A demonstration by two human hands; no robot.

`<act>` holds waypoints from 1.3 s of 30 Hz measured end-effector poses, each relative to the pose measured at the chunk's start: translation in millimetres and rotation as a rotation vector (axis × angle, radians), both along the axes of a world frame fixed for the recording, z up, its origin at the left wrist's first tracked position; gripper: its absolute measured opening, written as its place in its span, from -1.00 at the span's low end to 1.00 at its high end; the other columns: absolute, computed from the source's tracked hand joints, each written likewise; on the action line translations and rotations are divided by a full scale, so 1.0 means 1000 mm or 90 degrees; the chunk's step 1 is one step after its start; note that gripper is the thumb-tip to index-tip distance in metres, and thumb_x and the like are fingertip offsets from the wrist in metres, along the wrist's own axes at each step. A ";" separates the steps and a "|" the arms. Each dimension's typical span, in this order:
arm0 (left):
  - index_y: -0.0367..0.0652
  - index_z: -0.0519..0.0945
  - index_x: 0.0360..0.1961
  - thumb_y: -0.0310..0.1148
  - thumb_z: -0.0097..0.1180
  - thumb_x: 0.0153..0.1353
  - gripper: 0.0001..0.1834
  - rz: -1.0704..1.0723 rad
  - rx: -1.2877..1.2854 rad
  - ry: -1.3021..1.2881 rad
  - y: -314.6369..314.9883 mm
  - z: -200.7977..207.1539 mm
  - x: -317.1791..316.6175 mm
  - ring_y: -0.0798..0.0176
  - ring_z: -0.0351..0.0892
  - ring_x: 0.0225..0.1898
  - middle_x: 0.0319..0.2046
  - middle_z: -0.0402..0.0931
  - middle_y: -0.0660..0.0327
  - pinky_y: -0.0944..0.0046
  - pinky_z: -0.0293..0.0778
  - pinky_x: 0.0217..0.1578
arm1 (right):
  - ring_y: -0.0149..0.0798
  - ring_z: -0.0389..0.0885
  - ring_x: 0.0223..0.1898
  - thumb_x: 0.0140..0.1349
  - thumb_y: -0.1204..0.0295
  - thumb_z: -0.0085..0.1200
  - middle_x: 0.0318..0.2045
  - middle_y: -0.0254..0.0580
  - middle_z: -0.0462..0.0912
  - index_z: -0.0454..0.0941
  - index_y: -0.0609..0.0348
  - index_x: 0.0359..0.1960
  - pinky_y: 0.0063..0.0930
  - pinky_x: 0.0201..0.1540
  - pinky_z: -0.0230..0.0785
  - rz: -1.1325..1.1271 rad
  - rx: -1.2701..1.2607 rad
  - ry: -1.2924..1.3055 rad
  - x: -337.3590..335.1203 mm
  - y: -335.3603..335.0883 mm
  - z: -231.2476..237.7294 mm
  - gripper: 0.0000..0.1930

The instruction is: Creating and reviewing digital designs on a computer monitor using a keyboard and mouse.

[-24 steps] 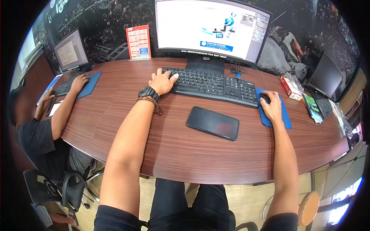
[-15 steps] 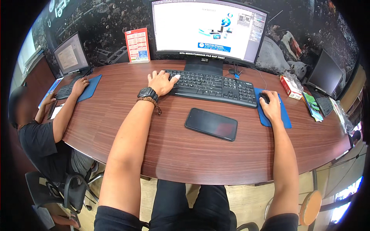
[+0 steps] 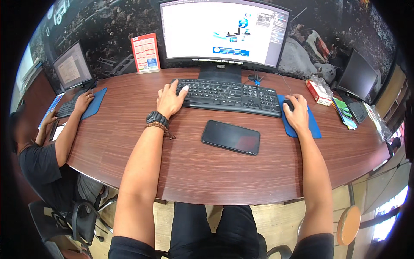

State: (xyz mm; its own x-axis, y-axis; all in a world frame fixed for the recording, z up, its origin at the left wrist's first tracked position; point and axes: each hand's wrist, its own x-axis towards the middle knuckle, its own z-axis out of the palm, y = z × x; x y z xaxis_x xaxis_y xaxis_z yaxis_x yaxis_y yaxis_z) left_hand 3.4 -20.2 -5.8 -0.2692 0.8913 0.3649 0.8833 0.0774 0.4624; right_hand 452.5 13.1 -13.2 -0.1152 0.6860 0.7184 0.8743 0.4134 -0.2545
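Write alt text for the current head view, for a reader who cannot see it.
A person's left hand rests on the left end of a keyboard and the right hand holds a mouse on a blue pad. On the brown desk, a phone lies before the keyboard and a lit monitor stands behind it. At left, a co-worker sits at another screen.

Left hand (image 3: 170,100) at keyboard (image 3: 233,97), left end; right hand (image 3: 297,113) on mouse (image 3: 288,105), blue pad (image 3: 314,126) beneath.
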 end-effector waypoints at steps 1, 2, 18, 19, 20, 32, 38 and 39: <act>-0.08 0.31 0.40 0.24 -0.09 0.35 -0.22 -0.003 -0.001 -0.002 -0.001 -0.001 -0.002 -0.25 0.23 0.32 0.30 0.33 -0.04 -0.13 0.20 0.31 | 0.02 0.43 0.12 0.15 0.42 0.16 -0.06 -0.09 0.54 0.66 0.08 -0.14 -0.13 0.20 0.31 0.031 0.023 -0.004 -0.009 -0.003 0.004 -0.77; -0.08 0.32 0.40 0.24 -0.08 0.34 -0.22 0.002 -0.015 0.013 -0.002 -0.002 -0.005 -0.23 0.24 0.32 0.31 0.32 -0.02 -0.15 0.22 0.29 | 0.02 0.43 0.13 0.16 0.44 0.14 -0.06 -0.10 0.54 0.66 0.09 -0.16 -0.13 0.20 0.31 0.061 0.020 -0.008 -0.017 -0.005 0.005 -0.79; -0.11 0.17 0.46 0.22 -0.05 0.33 -0.15 0.005 -0.005 0.021 -0.005 -0.005 -0.002 -0.25 0.15 0.38 0.40 0.19 -0.02 -0.23 0.12 0.33 | 0.25 0.01 0.46 0.28 0.46 -0.02 0.15 -0.04 0.52 0.50 0.00 0.05 0.25 0.47 -0.20 0.152 -0.265 -0.226 -0.043 -0.002 0.034 -0.70; -0.11 0.17 0.46 0.23 -0.06 0.33 -0.15 0.001 -0.009 0.024 -0.004 -0.004 0.001 -0.26 0.15 0.38 0.40 0.18 -0.03 -0.23 0.12 0.33 | 0.25 0.01 0.46 0.28 0.46 -0.02 0.15 -0.04 0.52 0.50 0.00 0.05 0.25 0.47 -0.20 0.150 -0.263 -0.227 -0.043 0.003 0.032 -0.70; -0.12 0.16 0.46 0.25 -0.08 0.34 -0.14 -0.005 -0.010 0.027 -0.003 -0.003 0.003 -0.27 0.14 0.39 0.40 0.18 -0.04 -0.23 0.12 0.34 | 0.23 0.01 0.47 0.29 0.41 0.02 0.18 -0.03 0.48 0.51 -0.03 0.07 0.25 0.47 -0.22 0.141 -0.229 -0.204 -0.043 0.009 0.030 -0.69; -0.09 0.17 0.46 0.33 -0.04 0.25 -0.07 -0.011 -0.021 0.018 -0.002 -0.012 -0.002 -0.29 0.05 0.41 0.41 0.14 -0.07 -0.37 0.01 0.32 | 0.11 0.37 0.24 0.21 0.32 0.15 0.07 -0.01 0.52 0.65 0.07 -0.03 -0.06 0.29 0.20 0.007 -0.113 -0.092 -0.016 0.000 0.018 -0.69; -0.10 0.18 0.46 0.36 -0.04 0.24 -0.04 -0.012 -0.030 0.047 -0.002 -0.013 0.001 -0.29 0.02 0.42 0.42 0.13 -0.07 -0.33 -0.01 0.34 | 0.07 0.53 0.10 0.18 0.23 0.19 0.05 0.00 0.54 0.63 0.10 0.00 -0.14 0.15 0.38 -0.017 -0.113 0.072 0.010 0.003 -0.002 -0.62; -0.12 0.18 0.46 0.35 -0.05 0.26 -0.05 -0.010 -0.019 0.057 -0.003 -0.012 0.000 -0.27 0.03 0.43 0.42 0.13 -0.08 -0.28 -0.01 0.36 | 0.07 0.53 0.10 0.18 0.23 0.19 0.05 0.00 0.54 0.63 0.10 0.00 -0.14 0.15 0.38 -0.016 -0.126 0.072 0.007 0.002 -0.001 -0.62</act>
